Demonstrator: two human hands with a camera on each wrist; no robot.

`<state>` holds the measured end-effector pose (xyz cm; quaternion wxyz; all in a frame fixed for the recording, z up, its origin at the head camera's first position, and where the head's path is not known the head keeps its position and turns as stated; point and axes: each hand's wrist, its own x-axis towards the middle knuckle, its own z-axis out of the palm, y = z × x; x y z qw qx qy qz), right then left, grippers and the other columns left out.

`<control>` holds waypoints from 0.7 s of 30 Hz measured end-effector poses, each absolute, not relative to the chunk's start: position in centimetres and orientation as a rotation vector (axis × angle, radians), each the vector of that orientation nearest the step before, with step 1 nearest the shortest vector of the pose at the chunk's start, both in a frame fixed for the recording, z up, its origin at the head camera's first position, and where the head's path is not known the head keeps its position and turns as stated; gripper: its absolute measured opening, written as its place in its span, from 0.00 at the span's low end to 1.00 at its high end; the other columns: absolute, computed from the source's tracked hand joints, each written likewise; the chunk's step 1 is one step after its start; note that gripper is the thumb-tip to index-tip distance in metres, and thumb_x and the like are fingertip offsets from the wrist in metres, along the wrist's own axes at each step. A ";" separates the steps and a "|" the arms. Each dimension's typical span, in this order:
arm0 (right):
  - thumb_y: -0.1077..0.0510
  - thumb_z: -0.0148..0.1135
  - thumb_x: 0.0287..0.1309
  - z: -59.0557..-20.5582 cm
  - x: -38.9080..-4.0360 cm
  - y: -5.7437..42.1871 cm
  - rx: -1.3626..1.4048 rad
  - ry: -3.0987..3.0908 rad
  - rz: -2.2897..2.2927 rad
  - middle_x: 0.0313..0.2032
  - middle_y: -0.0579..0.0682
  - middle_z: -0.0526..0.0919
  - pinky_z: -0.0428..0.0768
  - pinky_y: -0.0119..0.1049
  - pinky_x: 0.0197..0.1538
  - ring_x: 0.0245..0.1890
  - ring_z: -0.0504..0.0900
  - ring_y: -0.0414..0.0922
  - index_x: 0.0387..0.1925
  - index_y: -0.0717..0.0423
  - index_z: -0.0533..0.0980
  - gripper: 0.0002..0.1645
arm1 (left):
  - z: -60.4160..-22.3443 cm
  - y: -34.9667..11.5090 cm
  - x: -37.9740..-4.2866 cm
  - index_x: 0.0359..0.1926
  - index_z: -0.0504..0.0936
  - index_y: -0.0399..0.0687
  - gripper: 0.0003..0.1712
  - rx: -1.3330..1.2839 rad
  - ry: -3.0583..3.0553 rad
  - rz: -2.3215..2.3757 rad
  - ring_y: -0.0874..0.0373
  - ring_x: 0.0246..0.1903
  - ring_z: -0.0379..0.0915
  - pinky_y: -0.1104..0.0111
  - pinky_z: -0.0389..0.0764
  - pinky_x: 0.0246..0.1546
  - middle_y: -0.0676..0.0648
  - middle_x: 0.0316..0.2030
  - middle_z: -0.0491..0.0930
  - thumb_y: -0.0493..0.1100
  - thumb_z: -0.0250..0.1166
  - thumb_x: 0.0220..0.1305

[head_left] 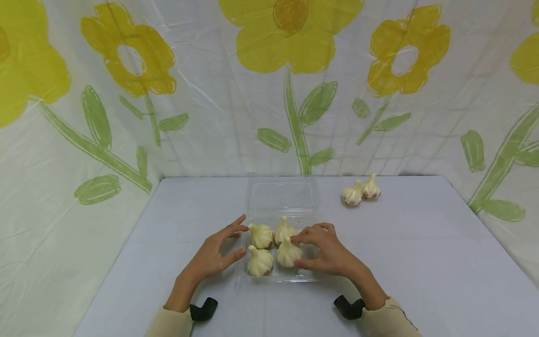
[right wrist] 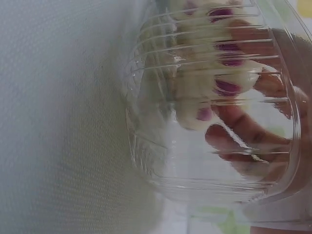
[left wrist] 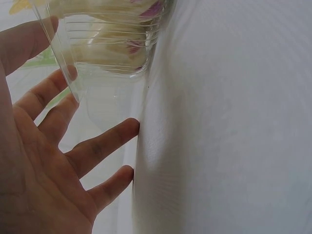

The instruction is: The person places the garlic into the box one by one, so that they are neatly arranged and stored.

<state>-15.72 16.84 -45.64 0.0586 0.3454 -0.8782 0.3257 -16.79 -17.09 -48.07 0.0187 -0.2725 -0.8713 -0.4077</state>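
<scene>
A clear plastic clamshell box [head_left: 294, 280] lies with its lid [head_left: 282, 194] folded back, and several garlic bulbs sit in its base. My right hand [head_left: 322, 248] reaches in over the right side and holds the front right garlic bulb [head_left: 288, 253] between thumb and fingers. Through the clear wall in the right wrist view, those fingers [right wrist: 248, 129] show beside the purple-marked bulbs. My left hand [head_left: 214, 252] is at the box's left edge, fingers spread and holding nothing. In the left wrist view its thumb and some fingertips [left wrist: 70, 73] overlap the clear rim.
Two more garlic bulbs [head_left: 352, 194] stand together on the white table [head_left: 404, 262] at the back right. A flower-printed sheet [head_left: 210, 93] hangs behind and at both sides. Black wrist pieces [head_left: 204, 310] stick out near both sleeves.
</scene>
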 end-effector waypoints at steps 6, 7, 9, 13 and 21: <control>0.46 0.82 0.46 -45.8 -15.6 16.6 1.051 -2.681 0.882 0.45 0.39 0.87 0.60 0.60 0.63 0.50 0.81 0.42 0.53 0.46 0.85 0.30 | -48.1 -17.1 -16.8 0.67 0.74 0.61 0.29 -0.845 -2.705 -1.268 0.46 0.61 0.80 0.37 0.70 0.65 0.56 0.78 0.59 0.51 0.68 0.67; 0.46 0.82 0.46 -45.8 -15.6 16.6 1.049 -2.688 0.864 0.45 0.39 0.87 0.60 0.60 0.63 0.50 0.81 0.42 0.53 0.45 0.85 0.30 | -48.1 -17.1 -16.8 0.67 0.74 0.60 0.29 -0.847 -2.704 -1.269 0.46 0.61 0.80 0.37 0.70 0.65 0.56 0.78 0.59 0.50 0.68 0.67; 0.46 0.82 0.45 -45.9 -15.6 16.5 1.043 -2.700 0.825 0.45 0.38 0.88 0.60 0.61 0.63 0.49 0.81 0.42 0.52 0.44 0.85 0.30 | -48.1 -17.1 -16.8 0.67 0.74 0.60 0.29 -0.848 -2.702 -1.272 0.46 0.61 0.80 0.37 0.70 0.65 0.56 0.78 0.59 0.50 0.68 0.67; 0.45 0.82 0.44 -45.9 -15.6 16.3 1.028 -2.720 0.756 0.45 0.39 0.88 0.61 0.62 0.64 0.48 0.81 0.42 0.52 0.43 0.85 0.30 | -48.1 -17.1 -16.7 0.67 0.74 0.61 0.29 -0.847 -2.703 -1.273 0.46 0.61 0.80 0.37 0.70 0.65 0.56 0.78 0.59 0.50 0.68 0.67; 0.44 0.83 0.43 -46.0 -15.5 16.1 1.014 -2.712 0.712 0.45 0.39 0.90 0.61 0.62 0.64 0.45 0.80 0.41 0.51 0.44 0.86 0.30 | -48.1 -17.1 -16.7 0.67 0.74 0.60 0.29 -0.852 -2.702 -1.277 0.46 0.61 0.80 0.37 0.70 0.65 0.55 0.79 0.59 0.51 0.68 0.67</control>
